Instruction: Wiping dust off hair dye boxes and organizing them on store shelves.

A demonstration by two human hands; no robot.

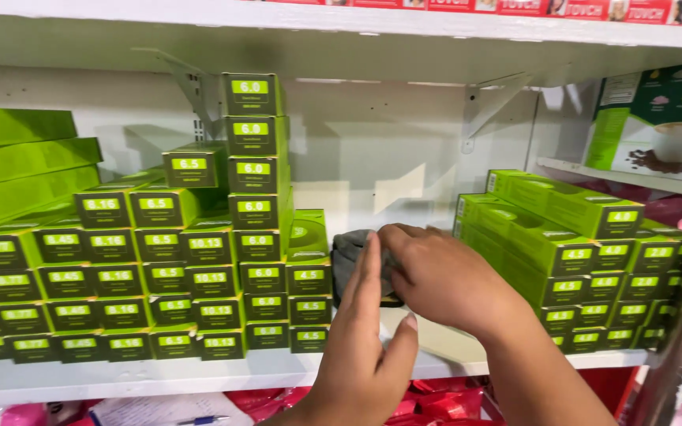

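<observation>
My right hand [444, 276] clamps its fingers on one grey cloth [350, 256] at frame centre, on the shelf [159, 377]. My left hand [365, 347] rests flat beside it, fingers together. Two groups of green boxes [199, 260] flank it.

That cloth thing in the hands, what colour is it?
The cloth is dark grey, seen in the head view, bunched under the right hand between the green boxes.
</observation>
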